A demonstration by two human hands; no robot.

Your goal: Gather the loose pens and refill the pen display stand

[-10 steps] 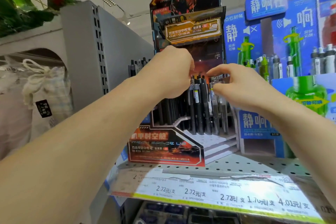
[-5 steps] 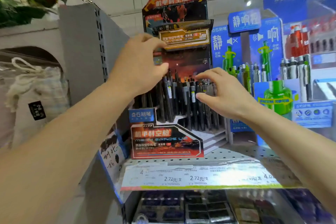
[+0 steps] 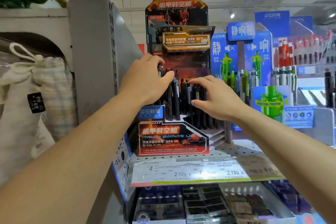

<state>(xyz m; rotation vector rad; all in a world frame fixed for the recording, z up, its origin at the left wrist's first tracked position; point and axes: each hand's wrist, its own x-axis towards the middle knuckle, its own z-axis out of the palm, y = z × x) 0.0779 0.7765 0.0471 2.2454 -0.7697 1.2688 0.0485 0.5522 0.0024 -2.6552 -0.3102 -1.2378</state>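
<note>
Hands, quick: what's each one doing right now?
Left hand: fingers curled round black pens in the display stand.
Right hand: open, fingertips touching pen tops, holding nothing.

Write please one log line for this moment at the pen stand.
step: straightening pens | left hand: on dark pens | right hand: open, at pen tops | pen display stand: partly filled

A pale checked drawstring cloth bag (image 3: 41,85) hung left of the grey perforated shelf upright (image 3: 92,56); a blue cardboard stand of green pens (image 3: 241,71) stood right.
</note>
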